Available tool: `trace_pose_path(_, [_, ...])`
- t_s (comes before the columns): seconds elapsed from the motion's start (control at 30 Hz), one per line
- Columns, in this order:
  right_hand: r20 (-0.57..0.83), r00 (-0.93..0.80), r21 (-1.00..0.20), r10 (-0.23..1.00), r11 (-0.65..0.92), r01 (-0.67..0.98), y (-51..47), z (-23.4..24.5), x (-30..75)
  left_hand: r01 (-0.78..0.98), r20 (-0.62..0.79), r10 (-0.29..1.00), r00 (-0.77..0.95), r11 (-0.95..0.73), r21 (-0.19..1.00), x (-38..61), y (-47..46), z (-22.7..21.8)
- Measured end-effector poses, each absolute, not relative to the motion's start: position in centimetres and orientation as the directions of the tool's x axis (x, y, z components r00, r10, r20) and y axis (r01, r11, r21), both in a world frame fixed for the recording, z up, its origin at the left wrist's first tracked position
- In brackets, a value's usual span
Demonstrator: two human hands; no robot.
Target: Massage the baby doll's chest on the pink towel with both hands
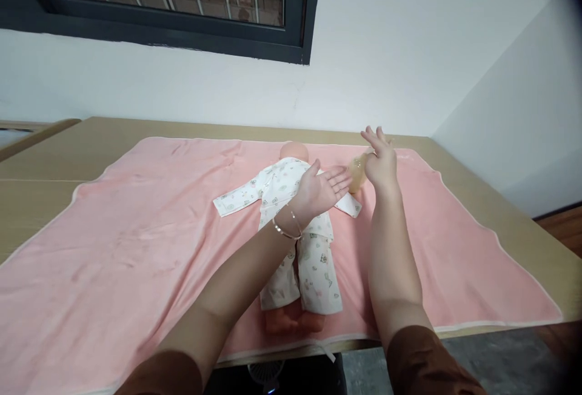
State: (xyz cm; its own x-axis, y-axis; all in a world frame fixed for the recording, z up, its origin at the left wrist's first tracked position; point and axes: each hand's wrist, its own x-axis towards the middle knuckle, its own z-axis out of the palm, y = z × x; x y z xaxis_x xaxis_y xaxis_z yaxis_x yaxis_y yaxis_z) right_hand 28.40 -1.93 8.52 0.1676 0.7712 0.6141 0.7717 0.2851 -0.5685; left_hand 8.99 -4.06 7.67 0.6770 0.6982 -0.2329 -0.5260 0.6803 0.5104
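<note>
My left hand (324, 190) is stretched over the doll's body with the palm turned up and the fingers apart. Its fingertips come close to a tilted, see-through yellowish bottle (357, 173); whether they touch it is unclear. My right hand (382, 163) is at the bottle's upper end and appears to grip it there, with some fingers raised. The grip itself is partly hidden. Beneath my left forearm lies a baby doll (318, 274) in a white printed top and trousers, its head away from me and its reddish feet near the table's front edge.
A pink blanket (150, 219) with pale edging covers much of the wooden table (473, 192). White wall and a dark-framed window (182, 25) stand behind. Below the front edge, a small fan (266, 372) shows.
</note>
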Motion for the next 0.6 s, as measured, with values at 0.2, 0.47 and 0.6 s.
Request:
trace_pose_path(0.2, [0.59,-0.116,-0.53,0.799,0.491,0.691,-2.2,8.5,21.5,-0.626,-0.163,0.758,0.632,0.623,0.469,5.1,-4.7,9.2])
trace_pose_path(0.47, [0.549,-0.381,-0.297,0.744,0.599,0.743,-4.9,7.6,13.5,-0.744,-0.035,0.85,0.526,0.48,0.466,1.6,-4.2,12.7])
trace_pose_path(0.6, [0.539,-0.468,-0.271,0.701,0.67,0.692,-6.4,8.5,12.3,-0.806,-0.016,0.921,0.388,0.348,0.478,3.0,-4.3,12.2])
